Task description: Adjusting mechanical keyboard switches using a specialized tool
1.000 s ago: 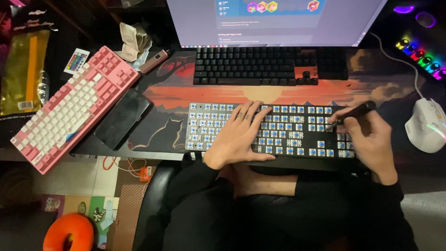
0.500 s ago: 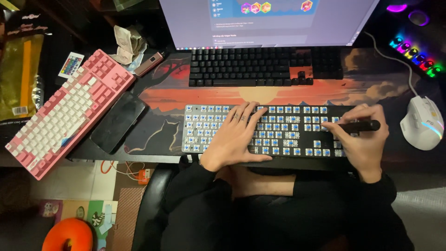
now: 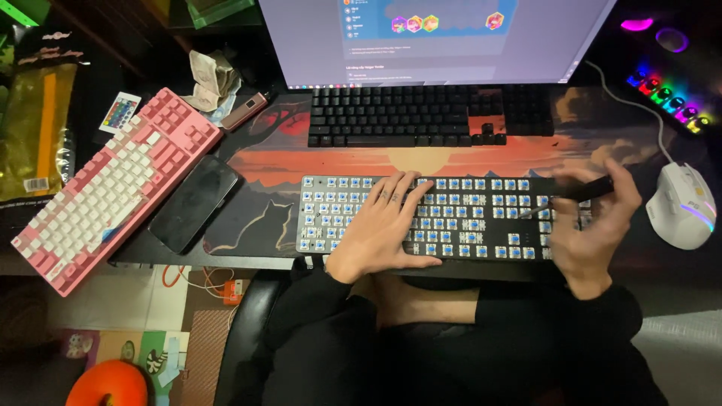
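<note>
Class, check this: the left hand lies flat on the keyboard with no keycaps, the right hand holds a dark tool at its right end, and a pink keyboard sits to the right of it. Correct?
Not quite. In the head view the pink keyboard sits to the left of the bare keyboard, not the right. The left hand does lie flat on it, and the right hand holds the tool.

Am getting single head view only, looking steeply down from above desk edge [image 3: 226, 259], facing far toward monitor [image 3: 451, 45]; sitting close over lap, desk filling frame.

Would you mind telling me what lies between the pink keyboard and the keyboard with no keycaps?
In the head view, a dark phone lies face up between the pink keyboard and the bare-switch keyboard, beside a cat picture on the desk mat.
</note>
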